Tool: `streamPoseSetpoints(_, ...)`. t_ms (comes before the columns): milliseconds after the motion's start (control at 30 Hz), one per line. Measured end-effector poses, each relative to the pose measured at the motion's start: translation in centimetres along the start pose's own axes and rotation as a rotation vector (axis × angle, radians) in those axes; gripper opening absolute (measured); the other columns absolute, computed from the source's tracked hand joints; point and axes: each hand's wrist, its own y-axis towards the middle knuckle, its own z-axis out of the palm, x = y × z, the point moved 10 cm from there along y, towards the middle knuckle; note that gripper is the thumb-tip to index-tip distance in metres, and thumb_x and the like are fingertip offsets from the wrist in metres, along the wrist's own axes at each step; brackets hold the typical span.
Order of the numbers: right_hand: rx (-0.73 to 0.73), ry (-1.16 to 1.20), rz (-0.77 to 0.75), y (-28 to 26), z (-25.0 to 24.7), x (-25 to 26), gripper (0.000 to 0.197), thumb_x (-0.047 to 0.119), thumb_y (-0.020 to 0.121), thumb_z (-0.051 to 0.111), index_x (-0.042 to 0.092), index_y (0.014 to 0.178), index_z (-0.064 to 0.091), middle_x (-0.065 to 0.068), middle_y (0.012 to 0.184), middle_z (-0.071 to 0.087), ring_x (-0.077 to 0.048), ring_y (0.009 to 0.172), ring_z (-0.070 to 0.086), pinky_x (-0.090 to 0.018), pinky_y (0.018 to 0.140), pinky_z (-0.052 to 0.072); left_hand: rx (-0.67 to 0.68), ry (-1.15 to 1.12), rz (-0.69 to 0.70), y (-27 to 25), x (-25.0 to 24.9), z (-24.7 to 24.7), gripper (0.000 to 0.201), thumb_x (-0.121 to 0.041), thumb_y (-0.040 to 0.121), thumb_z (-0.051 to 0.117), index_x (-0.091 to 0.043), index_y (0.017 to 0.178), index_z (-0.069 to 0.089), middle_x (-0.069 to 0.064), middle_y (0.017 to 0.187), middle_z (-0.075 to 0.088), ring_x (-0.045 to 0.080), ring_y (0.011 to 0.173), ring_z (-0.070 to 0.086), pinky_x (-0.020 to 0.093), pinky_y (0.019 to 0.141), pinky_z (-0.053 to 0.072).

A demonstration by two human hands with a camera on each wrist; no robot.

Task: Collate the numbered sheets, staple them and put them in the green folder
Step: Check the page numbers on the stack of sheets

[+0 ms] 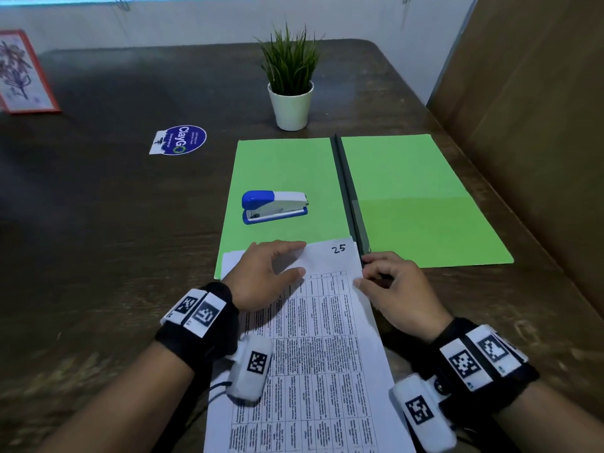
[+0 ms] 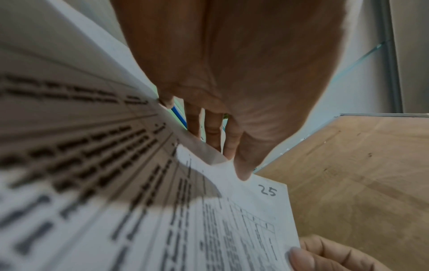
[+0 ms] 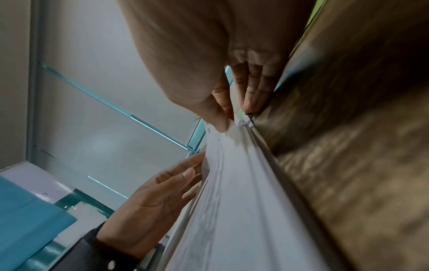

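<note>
Fingers of left hand [image 1: 261, 273] flat on printed sheets [image 1: 320, 338], right hand [image 1: 392, 289] pinching their edge, glossy green folder [image 1: 408, 191].

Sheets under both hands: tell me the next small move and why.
Probably square the sheets into one even stack. The left hand lies flat on them, the right hand pinches their right edge, and a lower sheet's corner pokes out at the left. The stapler sits untouched on the open green folder, so stapling comes after.

Office desk nook: wooden table [image 1: 114, 207], potted plant [image 1: 290, 80], stapler [image 1: 274, 206], partition panel [image 1: 529, 125].
</note>
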Motion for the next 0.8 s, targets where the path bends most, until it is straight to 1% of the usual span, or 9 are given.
streamPoseSetpoints(100,-0.02,0.057,0.009,0.1,-0.5,0.0,0.017,0.011,0.083,0.077,0.017,0.069,0.069,0.003,0.113,0.064,-0.005,0.1,0.064,-0.007,0.085,0.043,-0.001,-0.014,-0.027,-0.2,0.2,0.1,0.068,-0.059,0.077,0.061,-0.034,0.14,0.054,-0.015,0.142,0.055,-0.001,0.129,0.053,0.052,0.123,0.021)
streamPoseSetpoints(167,-0.02,0.088,0.03,0.2,-0.5,-0.3,0.016,0.012,0.084,0.076,0.019,0.07,0.07,0.005,0.113,0.064,-0.007,0.097,0.065,-0.015,0.085,0.045,-0.008,-0.082,-0.051,-0.3,0.4,0.1,0.061,-0.054,0.079,0.065,-0.034,0.137,0.057,-0.015,0.14,0.057,-0.002,0.128,0.054,0.049,0.122,0.025)
streamPoseSetpoints(300,0.02,0.092,0.051,0.7,0.0,-0.5,0.003,0.017,0.083,0.077,0.017,0.082,0.074,0.008,0.112,0.061,-0.012,0.095,0.065,-0.029,0.085,0.052,-0.108,-0.165,-0.057,-0.1,0.3,-1.0,0.029,-0.02,0.094,0.068,-0.026,0.122,0.066,-0.01,0.123,0.068,-0.001,0.111,0.063,0.036,0.106,0.049)
streamPoseSetpoints(400,0.068,0.079,0.028,1.1,0.5,-0.1,0.012,0.041,0.079,0.076,0.03,0.083,0.077,0.009,0.116,0.058,-0.006,0.109,0.06,-0.027,0.097,0.046,-0.121,-0.205,-0.017,0.0,0.0,-1.0,0.011,-0.013,0.093,0.069,-0.022,0.097,0.074,-0.006,0.096,0.076,0.014,0.087,0.071,0.042,0.089,0.058)
streamPoseSetpoints(467,0.076,0.119,0.014,1.0,0.4,0.7,0.027,0.06,0.075,0.065,0.036,0.076,0.077,0.011,0.115,0.06,-0.003,0.111,0.058,-0.025,0.094,0.044,-0.132,-0.222,-0.013,-0.1,0.3,-1.0,0.014,-0.01,0.091,0.071,-0.023,0.086,0.073,-0.008,0.091,0.075,0.024,0.085,0.07,0.045,0.084,0.057)
streamPoseSetpoints(533,0.053,0.22,0.024,1.1,0.2,1.0,0.033,0.06,0.077,0.06,0.032,0.078,0.079,0.016,0.102,0.066,0.0,0.097,0.062,-0.023,0.082,0.044,-0.147,-0.237,-0.009,0.0,0.4,-1.2,0.021,-0.011,0.086,0.076,-0.029,0.078,0.071,-0.01,0.103,0.073,0.021,0.09,0.069,0.048,0.09,0.056)
streamPoseSetpoints(633,0.015,0.291,0.061,1.3,0.1,0.4,0.03,0.044,0.083,0.07,0.023,0.104,0.075,0.019,0.082,0.067,0.0,0.071,0.057,-0.026,0.07,0.043,-0.112,-0.208,0.005,0.0,0.3,-0.9,0.021,-0.012,0.084,0.077,-0.032,0.079,0.072,-0.012,0.131,0.062,0.003,0.118,0.06,0.039,0.106,0.048)
streamPoseSetpoints(700,0.027,0.189,0.057,1.5,0.4,0.2,0.034,0.029,0.083,0.076,0.021,0.115,0.07,0.013,0.096,0.066,-0.006,0.081,0.059,-0.027,0.077,0.047,-0.083,-0.188,0.014,0.0,0.1,-0.6,0.023,-0.01,0.085,0.076,-0.033,0.082,0.073,-0.01,0.139,0.057,-0.002,0.13,0.05,0.035,0.111,0.042)
streamPoseSetpoints(800,0.046,0.051,0.041,1.4,0.6,0.6,0.046,0.023,0.081,0.079,0.02,0.124,0.064,0.003,0.112,0.06,0.0,0.097,0.056,-0.012,0.088,0.042,-0.056,-0.196,0.032,-0.1,-0.3,-0.4,0.027,-0.01,0.081,0.08,-0.036,0.078,0.073,-0.006,0.141,0.057,0.001,0.131,0.052,0.035,0.109,0.045)
